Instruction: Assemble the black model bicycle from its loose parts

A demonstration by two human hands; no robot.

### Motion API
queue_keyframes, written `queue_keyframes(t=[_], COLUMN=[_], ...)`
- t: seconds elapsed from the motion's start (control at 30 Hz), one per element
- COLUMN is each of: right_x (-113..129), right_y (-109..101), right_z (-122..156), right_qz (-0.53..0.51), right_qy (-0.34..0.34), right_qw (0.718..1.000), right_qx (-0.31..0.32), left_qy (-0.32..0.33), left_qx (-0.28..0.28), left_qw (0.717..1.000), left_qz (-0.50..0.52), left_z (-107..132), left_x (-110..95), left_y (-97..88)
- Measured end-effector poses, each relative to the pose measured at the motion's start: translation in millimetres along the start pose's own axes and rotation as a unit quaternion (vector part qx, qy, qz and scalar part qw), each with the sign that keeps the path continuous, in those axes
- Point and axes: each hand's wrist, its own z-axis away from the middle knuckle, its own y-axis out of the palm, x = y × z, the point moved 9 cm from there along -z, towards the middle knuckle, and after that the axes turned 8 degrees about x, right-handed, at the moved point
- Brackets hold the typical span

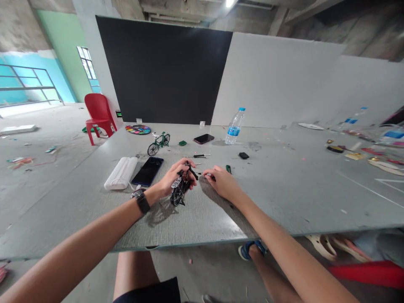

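- Your left hand point(173, 179) is closed around the black model bicycle point(180, 188), fingers wrapped over its upper frame. The near wheel rests on the table point(284, 193), which probably steadies the model.
- The bicycle sits near the front middle of the table, tilted toward your right hand point(221, 182), so its bars face that hand's fingertips.
- Your right hand lies knuckles-up at three o'clock from the bicycle, fingers curled. There is something small and dark at the fingertips, but I cannot tell whether it is pinched or only touched.
- A wristwatch point(141, 201) is on your left wrist.
- At ten o'clock from your left hand, a dark phone point(147, 171) lies beside a white power bank point(121, 172) (a short cable seems to join them).
- At twelve o'clock lie a small screwdriver point(202, 156) and loose bits, near enough to pick up without shifting the model.
- Farther out, at eleven o'clock, a green model bicycle point(158, 143) stands upright; at one o'clock there is a second phone point(203, 138) and a water bottle point(235, 126), well apart from your hands.
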Motion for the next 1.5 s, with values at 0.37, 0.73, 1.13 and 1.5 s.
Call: queue_keyframes(t=[0.37,0.73,1.13,1.5], right_x=[10,52,63,63], right_y=[-33,-42,-39,-38], right_z=[-32,-50,-31,-28], right_qz=[-0.084,-0.219,-0.218,-0.214], right_qy=[-0.046,-0.125,-0.132,-0.135], right_qw=[0.995,0.961,0.958,0.959], right_qx=[-0.035,-0.112,-0.131,-0.128], left_qy=[0.017,0.03,0.026,0.022], left_qx=[-0.058,-0.104,-0.105,-0.082], left_qw=[0.998,0.994,0.993,0.994], left_qz=[0.024,0.01,-0.056,-0.073], left_z=[-1,-4,-2,-5], left_x=[-5,0,-1,0], left_y=[-12.2,-38.5,-27.5,-23.2])
